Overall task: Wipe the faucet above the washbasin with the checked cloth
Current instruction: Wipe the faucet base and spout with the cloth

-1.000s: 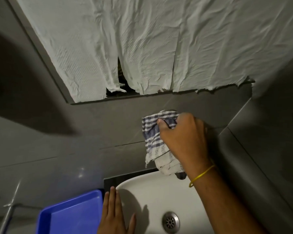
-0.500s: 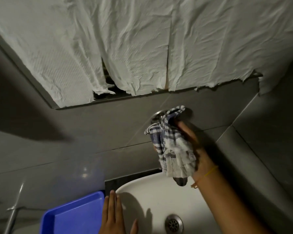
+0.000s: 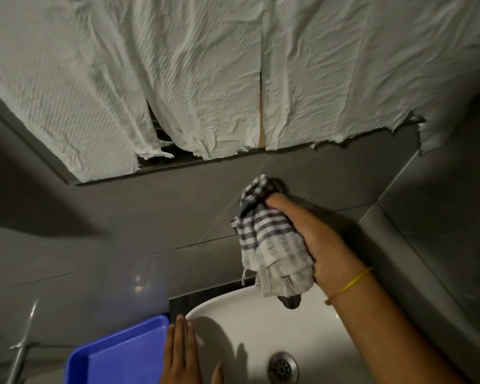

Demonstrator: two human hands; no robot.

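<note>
1. The right hand (image 3: 319, 242) holds the checked cloth (image 3: 272, 245) tight in its fingers, up against the grey wall, far above the white washbasin (image 3: 261, 322).
2. The cloth hides the faucet.
3. The left hand (image 3: 186, 358) lies flat with fingers straight on the washbasin's left rim, beside a blue tray (image 3: 117, 353).

I see the grey bench (image 3: 53, 322) along the bottom left, running under the tiled wall. A blue tray (image 3: 117, 353) lies on it, just beside the white washbasin (image 3: 261, 322), which also sits on the bench. My left hand (image 3: 183, 358) lies flat across the basin's rim, right next to the tray's edge.
</note>
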